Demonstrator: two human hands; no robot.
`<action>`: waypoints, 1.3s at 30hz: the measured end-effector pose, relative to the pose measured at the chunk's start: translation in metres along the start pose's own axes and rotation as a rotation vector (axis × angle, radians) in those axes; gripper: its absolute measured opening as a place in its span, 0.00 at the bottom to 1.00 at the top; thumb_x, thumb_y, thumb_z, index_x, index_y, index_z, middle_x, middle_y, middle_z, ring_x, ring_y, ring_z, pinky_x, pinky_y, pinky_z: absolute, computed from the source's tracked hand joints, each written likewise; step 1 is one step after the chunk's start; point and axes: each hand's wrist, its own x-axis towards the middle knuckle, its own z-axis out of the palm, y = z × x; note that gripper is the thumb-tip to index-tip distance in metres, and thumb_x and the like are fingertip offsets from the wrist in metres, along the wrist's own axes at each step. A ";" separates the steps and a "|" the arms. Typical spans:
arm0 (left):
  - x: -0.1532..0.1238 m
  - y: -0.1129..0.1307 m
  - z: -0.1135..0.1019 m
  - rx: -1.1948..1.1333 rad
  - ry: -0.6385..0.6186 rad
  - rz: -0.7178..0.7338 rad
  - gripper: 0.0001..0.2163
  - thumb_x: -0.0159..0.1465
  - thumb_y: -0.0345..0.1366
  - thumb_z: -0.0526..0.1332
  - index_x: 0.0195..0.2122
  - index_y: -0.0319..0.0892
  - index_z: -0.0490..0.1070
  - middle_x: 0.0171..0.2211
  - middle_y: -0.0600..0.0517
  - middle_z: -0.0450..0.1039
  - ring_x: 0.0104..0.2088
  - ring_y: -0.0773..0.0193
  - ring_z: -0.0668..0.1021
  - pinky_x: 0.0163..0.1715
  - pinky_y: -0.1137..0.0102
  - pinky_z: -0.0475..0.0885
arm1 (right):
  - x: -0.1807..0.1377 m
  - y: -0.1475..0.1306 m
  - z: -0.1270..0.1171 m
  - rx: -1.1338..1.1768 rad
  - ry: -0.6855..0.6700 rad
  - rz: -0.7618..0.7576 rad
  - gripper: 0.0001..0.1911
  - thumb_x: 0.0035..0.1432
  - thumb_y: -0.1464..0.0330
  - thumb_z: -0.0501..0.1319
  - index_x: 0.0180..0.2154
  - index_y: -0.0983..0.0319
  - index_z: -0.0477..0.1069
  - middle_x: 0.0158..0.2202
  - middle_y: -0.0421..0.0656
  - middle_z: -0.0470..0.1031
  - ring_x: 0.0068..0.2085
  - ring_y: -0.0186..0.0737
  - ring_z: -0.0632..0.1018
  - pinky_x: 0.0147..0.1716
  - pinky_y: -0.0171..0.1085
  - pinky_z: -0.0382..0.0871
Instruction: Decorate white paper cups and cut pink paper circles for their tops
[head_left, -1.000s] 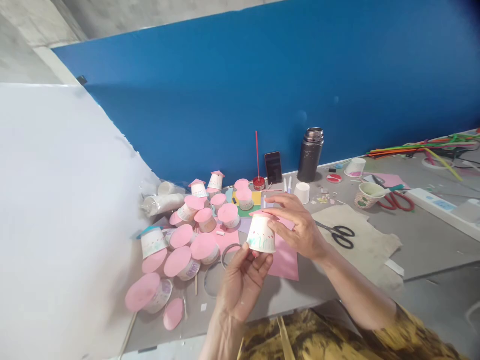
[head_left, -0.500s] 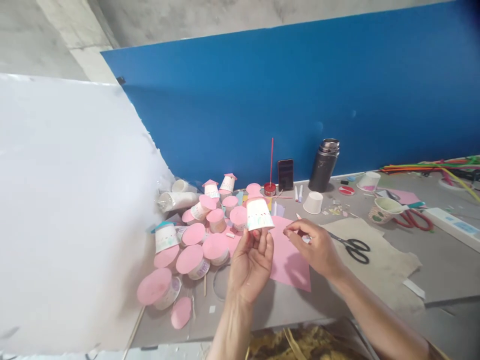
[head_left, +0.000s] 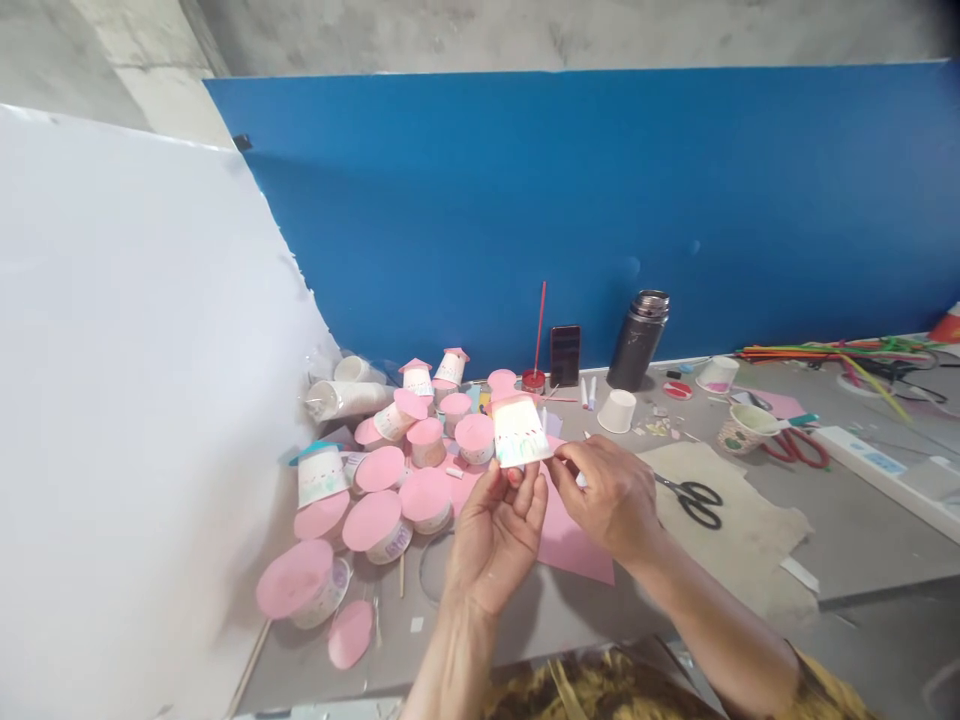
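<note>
My left hand [head_left: 495, 550] holds up a white paper cup [head_left: 519, 436] turned upside down, its fingers under the rim. Small red, green and blue marks run round the cup, and a pink piece shows at its top. At the cup's right edge is my right hand [head_left: 604, 490], thumb and forefinger pinched at the rim; any small thing between them is hidden. Below and behind the hands lies a pink paper sheet [head_left: 570, 550]. To the left stand several decorated paper cups with pink discs [head_left: 373, 520] on them.
Black-handled scissors [head_left: 699, 503] lie on a beige cloth [head_left: 739, 540] at right. Beyond are a plain paper cup [head_left: 616, 411], a dark flask [head_left: 639, 340], a phone [head_left: 565, 356] and a power strip [head_left: 862, 455]. A blue panel [head_left: 525, 200] closes off the back.
My right hand has moved left, from apart to the cup's rim. The left hand still holds the cup. The camera view has turned slightly.
</note>
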 end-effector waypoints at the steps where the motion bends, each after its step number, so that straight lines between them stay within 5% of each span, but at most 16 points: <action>1: -0.001 0.000 0.000 0.006 -0.004 -0.001 0.15 0.74 0.27 0.58 0.29 0.36 0.75 0.25 0.50 0.79 0.36 0.61 0.87 0.45 0.66 0.83 | 0.001 -0.001 0.000 -0.016 -0.001 -0.013 0.17 0.68 0.73 0.60 0.24 0.57 0.69 0.20 0.40 0.74 0.25 0.39 0.74 0.28 0.40 0.57; 9: 0.002 -0.001 0.001 0.010 -0.068 0.010 0.15 0.75 0.30 0.56 0.32 0.36 0.78 0.32 0.45 0.84 0.44 0.58 0.87 0.53 0.64 0.81 | 0.002 0.000 0.008 0.036 -0.014 0.042 0.21 0.62 0.74 0.58 0.18 0.57 0.60 0.17 0.39 0.66 0.23 0.37 0.68 0.26 0.40 0.54; 14: 0.004 -0.002 -0.011 0.067 -0.228 -0.019 0.19 0.77 0.35 0.52 0.38 0.34 0.82 0.46 0.36 0.84 0.55 0.52 0.84 0.58 0.59 0.78 | 0.005 0.009 0.009 0.380 -0.165 0.465 0.19 0.61 0.66 0.59 0.18 0.57 0.61 0.16 0.37 0.67 0.20 0.35 0.67 0.24 0.36 0.58; 20: 0.001 -0.004 -0.031 0.182 -0.412 -0.121 0.15 0.74 0.32 0.57 0.39 0.34 0.84 0.46 0.39 0.85 0.54 0.50 0.84 0.53 0.62 0.80 | 0.009 0.019 0.004 0.858 -0.208 0.859 0.16 0.54 0.62 0.66 0.18 0.58 0.69 0.17 0.38 0.72 0.21 0.37 0.72 0.24 0.36 0.65; 24: -0.001 -0.005 -0.037 0.231 -0.513 -0.140 0.09 0.69 0.33 0.66 0.40 0.33 0.85 0.45 0.39 0.86 0.53 0.47 0.85 0.51 0.62 0.81 | 0.005 0.025 0.011 1.152 -0.151 1.083 0.18 0.47 0.59 0.68 0.16 0.58 0.65 0.14 0.36 0.62 0.21 0.35 0.67 0.23 0.36 0.63; 29: 0.000 -0.004 -0.044 0.263 -0.482 -0.182 0.09 0.68 0.34 0.68 0.39 0.33 0.85 0.41 0.41 0.87 0.49 0.47 0.86 0.46 0.63 0.83 | 0.000 0.031 0.020 1.235 -0.142 1.162 0.17 0.47 0.55 0.66 0.19 0.56 0.63 0.14 0.31 0.49 0.20 0.37 0.65 0.18 0.35 0.59; 39: 0.006 0.000 -0.049 0.305 -0.396 -0.195 0.09 0.69 0.33 0.65 0.35 0.33 0.84 0.38 0.42 0.86 0.43 0.50 0.87 0.42 0.65 0.82 | -0.009 0.023 0.030 1.100 0.039 1.094 0.18 0.53 0.61 0.68 0.17 0.59 0.67 0.15 0.36 0.64 0.23 0.35 0.70 0.26 0.35 0.63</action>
